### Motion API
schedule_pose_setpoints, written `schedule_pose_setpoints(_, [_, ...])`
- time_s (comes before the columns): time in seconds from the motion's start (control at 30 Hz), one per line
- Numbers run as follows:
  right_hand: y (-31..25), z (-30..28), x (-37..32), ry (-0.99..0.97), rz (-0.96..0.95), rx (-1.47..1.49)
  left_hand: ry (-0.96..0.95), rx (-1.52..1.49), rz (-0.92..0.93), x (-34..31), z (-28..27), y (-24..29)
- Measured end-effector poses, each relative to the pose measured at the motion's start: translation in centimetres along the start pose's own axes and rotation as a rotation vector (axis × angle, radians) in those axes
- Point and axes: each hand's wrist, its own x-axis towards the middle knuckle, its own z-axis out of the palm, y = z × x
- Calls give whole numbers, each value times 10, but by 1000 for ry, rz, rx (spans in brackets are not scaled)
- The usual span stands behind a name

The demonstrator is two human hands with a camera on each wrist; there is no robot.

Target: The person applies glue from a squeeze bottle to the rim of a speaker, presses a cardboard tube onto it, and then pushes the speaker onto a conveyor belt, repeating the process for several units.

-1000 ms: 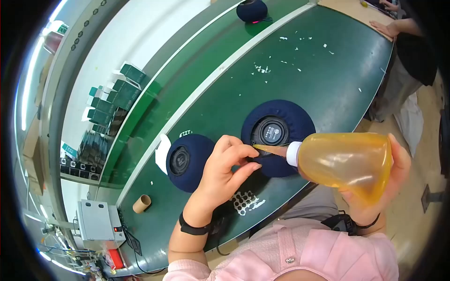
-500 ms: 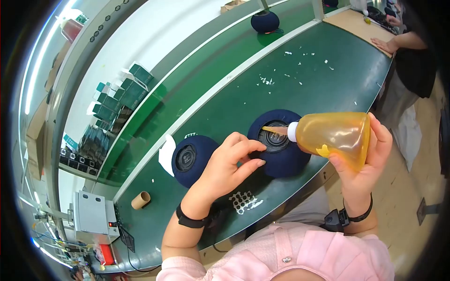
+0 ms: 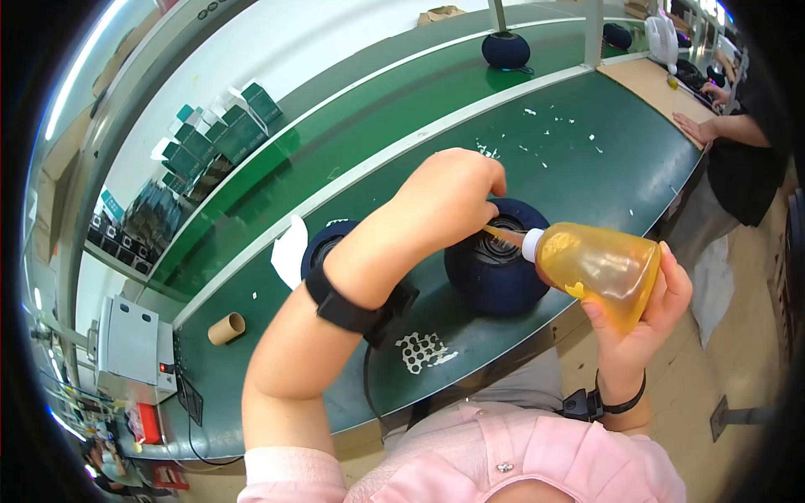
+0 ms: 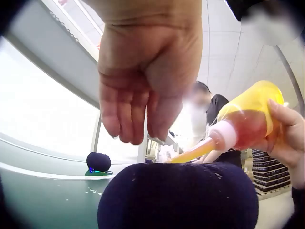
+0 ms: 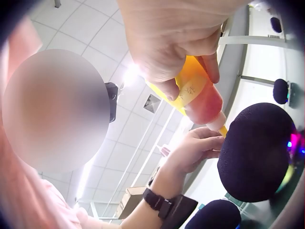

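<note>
My right hand [image 3: 646,310] grips a soft bottle of yellow liquid [image 3: 599,264] around its base, tilted with its tapered nozzle [image 3: 506,236] over the black recess of a dark blue round device [image 3: 495,285]. Above that device's far-left side is my left hand [image 3: 457,197], its fingers bent downward. The left wrist view shows that hand [image 4: 143,81] hanging over the device [image 4: 178,198], fingers loose, with no held thing visible. A second blue device [image 3: 320,243] is partly hidden behind my left forearm.
A cardboard tube [image 3: 226,329], a perforated white sheet [image 3: 422,352] and white scraps lie on the green table [image 3: 587,184]. Green boxes [image 3: 231,134] and a grey metal box [image 3: 134,348] stand left. Another round device [image 3: 506,52] sits at the back; a person's arm [image 3: 729,128] rests at far right.
My left hand has moved away from me and right, its forearm now crossing the second device. The bottle has shifted slightly, its nozzle staying over the recess. The head view has shifted.
</note>
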Motion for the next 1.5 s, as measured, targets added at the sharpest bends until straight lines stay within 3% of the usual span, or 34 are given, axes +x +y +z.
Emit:
schedule_pose_setpoints(0.1, [-1,-1,-1,-7,-4,-4,-125,60,122,11,3,-4])
schedule_pose_setpoints(0.3, [-2,-1,0,-30,-36,-49,-266,12,84,16,-7,-2])
schedule_pose_setpoints(0.63, [-4,0,-3,-3,-23,-58,-133,34,169,14,3,-2])
schedule_pose_setpoints(0.73, [-7,-1,-4,1,-31,-73,-79,-251,-33,11,0,-13])
schedule_pose_setpoints(0.93, [-9,-4,-7,17,-24,-45,-178,-465,-194,-1,-7,-21])
schedule_pose_setpoints(1.2, [-9,-4,-13,65,36,-74,-187,-570,-259,-7,-6,-25])
schedule_pose_setpoints(1.3, [-11,-3,-10,-96,20,-214,-185,-582,-274,-7,-6,-25])
schedule_pose_setpoints(1.37, [-6,5,-6,-115,-289,-38,-182,-578,-276,-7,-6,-24])
schedule_pose_setpoints(1.43, [-15,4,-7,-118,-231,32,-188,-553,-281,-7,-8,-23])
schedule_pose_setpoints(1.5, [-24,-4,-5,-328,42,85,-189,-566,-282,-7,-6,-25])
